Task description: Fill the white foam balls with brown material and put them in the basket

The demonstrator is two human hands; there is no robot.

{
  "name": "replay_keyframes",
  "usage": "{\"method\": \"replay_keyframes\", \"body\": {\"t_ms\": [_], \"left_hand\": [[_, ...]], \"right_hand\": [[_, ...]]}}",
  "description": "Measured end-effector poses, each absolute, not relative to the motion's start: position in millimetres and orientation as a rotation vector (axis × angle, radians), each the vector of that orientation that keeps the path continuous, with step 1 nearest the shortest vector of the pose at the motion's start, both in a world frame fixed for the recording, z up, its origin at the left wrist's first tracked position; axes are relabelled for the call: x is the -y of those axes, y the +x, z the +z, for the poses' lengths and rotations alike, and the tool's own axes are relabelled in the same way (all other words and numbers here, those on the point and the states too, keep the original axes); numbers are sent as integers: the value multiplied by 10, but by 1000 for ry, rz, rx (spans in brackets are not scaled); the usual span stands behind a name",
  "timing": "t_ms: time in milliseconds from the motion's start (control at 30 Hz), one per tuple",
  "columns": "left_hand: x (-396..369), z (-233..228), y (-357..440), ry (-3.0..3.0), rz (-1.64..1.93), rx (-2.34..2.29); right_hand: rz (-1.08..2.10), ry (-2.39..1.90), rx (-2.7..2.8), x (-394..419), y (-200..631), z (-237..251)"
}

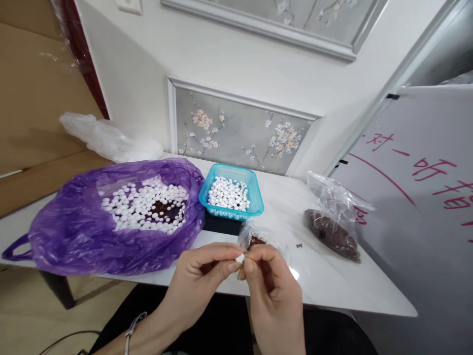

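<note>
Above the front edge of the table, my two hands meet at the fingertips. Pinched between the thumb and finger of my left hand (195, 281) is a small white ball (240, 258). My right hand (275, 296) is closed in a pinch right against the ball; whatever lies between its fingertips is too small to make out. Just behind my fingers sits a clear plastic bag (271, 241) holding small reddish-brown pieces (256, 241), partly hidden by my hands. A turquoise basket (258, 197) farther back contains many white balls (227, 192), with a few brown specks among them.
On the left, a purple plastic bag (74, 222) lies open with white balls and dark brown bits inside. A clear bag of brown pieces (328, 234) stands right, near a whiteboard (417, 236). One loose brown bit (299, 245) lies on the white table (354, 286).
</note>
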State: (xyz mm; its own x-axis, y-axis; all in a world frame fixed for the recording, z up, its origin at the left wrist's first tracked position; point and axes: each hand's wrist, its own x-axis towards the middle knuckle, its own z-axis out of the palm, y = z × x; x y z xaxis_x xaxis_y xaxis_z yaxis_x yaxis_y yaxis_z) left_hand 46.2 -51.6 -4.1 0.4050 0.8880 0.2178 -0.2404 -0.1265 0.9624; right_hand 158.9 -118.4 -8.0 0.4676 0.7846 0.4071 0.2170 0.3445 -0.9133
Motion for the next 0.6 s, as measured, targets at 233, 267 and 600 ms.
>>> {"method": "replay_keyframes", "body": {"t_ms": [233,267,600], "left_hand": [[442,-65,515,905,948,-547],[436,-66,509,831,936,-534],[427,-68,476,817,984,-544]], "right_hand": [[594,-1141,985,1149,1691,-107],[574,-1123,966,1164,1723,-114],[613,-1223,872,1281,1702,-183]]}}
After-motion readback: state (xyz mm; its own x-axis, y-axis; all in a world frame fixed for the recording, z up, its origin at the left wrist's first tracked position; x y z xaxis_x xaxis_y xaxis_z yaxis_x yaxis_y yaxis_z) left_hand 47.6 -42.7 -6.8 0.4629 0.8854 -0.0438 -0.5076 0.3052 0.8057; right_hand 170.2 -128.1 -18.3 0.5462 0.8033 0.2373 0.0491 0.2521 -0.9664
